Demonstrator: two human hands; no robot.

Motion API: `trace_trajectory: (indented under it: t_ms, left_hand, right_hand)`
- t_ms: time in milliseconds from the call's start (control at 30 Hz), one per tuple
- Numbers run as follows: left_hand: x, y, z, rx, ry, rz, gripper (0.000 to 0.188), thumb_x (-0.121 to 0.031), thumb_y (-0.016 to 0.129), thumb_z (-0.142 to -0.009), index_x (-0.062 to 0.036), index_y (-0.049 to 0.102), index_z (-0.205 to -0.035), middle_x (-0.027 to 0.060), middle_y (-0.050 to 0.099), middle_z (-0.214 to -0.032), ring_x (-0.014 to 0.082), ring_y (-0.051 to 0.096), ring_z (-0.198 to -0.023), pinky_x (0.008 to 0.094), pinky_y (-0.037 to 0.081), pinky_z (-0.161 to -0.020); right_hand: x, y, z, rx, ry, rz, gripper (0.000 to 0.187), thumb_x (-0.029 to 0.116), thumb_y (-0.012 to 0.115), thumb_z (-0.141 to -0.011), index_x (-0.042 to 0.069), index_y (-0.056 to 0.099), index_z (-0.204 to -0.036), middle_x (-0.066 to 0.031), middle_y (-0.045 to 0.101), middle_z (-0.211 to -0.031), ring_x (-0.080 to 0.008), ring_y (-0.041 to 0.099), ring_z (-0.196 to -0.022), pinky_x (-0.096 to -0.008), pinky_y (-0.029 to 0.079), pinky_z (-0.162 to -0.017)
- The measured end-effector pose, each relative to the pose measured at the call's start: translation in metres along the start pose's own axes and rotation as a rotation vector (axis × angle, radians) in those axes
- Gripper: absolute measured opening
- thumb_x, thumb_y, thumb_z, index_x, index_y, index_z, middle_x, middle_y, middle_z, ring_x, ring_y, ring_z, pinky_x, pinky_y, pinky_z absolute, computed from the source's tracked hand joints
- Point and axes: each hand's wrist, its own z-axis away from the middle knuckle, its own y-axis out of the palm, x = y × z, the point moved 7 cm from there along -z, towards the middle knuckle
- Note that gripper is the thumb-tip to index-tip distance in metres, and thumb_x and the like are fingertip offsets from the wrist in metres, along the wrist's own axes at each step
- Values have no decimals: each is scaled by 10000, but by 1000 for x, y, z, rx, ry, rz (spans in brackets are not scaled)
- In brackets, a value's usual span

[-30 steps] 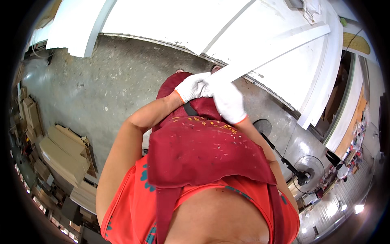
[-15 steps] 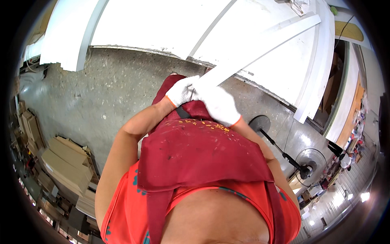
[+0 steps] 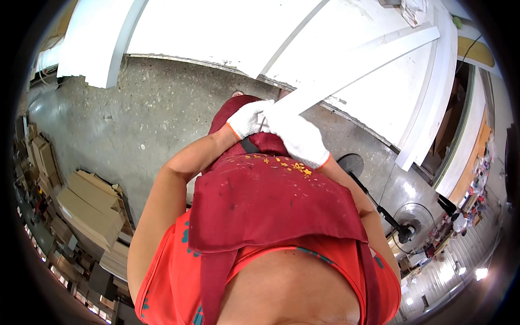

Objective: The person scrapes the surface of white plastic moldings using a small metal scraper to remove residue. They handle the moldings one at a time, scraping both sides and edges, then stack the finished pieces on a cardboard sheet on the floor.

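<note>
A long white strip (image 3: 379, 60) lies slantwise over the white worktop (image 3: 330, 40), its near end sticking out past the edge toward my body. Both hands wear white knitted gloves with orange cuffs and meet at that near end, in front of my dark red apron (image 3: 276, 203). My left hand (image 3: 251, 119) is closed at the strip's end, with fingers curled in. Against it, my right hand (image 3: 299, 140) is closed around the same end from the right side. The fingertips of both hands are partly hidden where the gloves meet.
A standing fan (image 3: 414, 222) is at my right, its round base (image 3: 351, 164) on the floor. Flattened cardboard (image 3: 92, 208) is stacked at the left. Another white panel (image 3: 89, 43) stands at the far left. Crumpled wrapping (image 3: 414, 11) lies at the worktop's far right.
The whole view has shifted slightly, so the worktop and strip appear a little farther right. Both hands stay at the strip's near end, with no clear change of grip.
</note>
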Motion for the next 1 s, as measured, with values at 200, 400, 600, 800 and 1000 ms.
trace_trajectory:
  t_ms: [200,400,600,800,1000]
  left_hand:
    - [5,-15,-7,-178,48,117,258,-195,466,-1011,7,582,-1121,98,674,-980,186,670,-868,308,568,-699]
    - [4,-6,-7,-30,-9,314,204,-121,470,-1008,31,575,-1094,107,655,-1026,179,640,-967,289,533,-855]
    - [4,-11,-9,42,61,80,275,-205,465,-1008,18,579,-1120,130,665,-985,196,670,-789,277,559,-611]
    - [0,12,-7,25,4,-197,437,-304,394,-1024,56,546,-1218,220,663,-1025,270,656,-746,348,530,-599]
    - [-15,39,1,-123,134,-392,530,-310,466,-986,78,468,-1347,153,660,-1055,212,624,-768,319,508,-698]
  right_hand:
    - [-23,-46,-26,1,88,-27,313,80,555,-832,98,664,-1124,-89,669,-1027,-272,640,-941,-366,522,-808]
    - [-32,-27,-24,63,-54,-72,334,57,553,-806,99,671,-1116,-94,669,-985,-277,642,-926,-371,525,-774]
    - [-5,-13,-18,134,-228,-101,317,66,543,-812,119,669,-1097,-78,653,-954,-265,639,-894,-365,525,-756]
    - [-37,-47,-5,275,75,-147,279,73,596,-825,103,695,-1084,-74,554,-748,-247,566,-731,-347,479,-660]
    - [-120,-96,42,-401,807,-343,192,87,599,-888,-8,696,-1024,-17,609,-841,-102,559,-796,-254,451,-703]
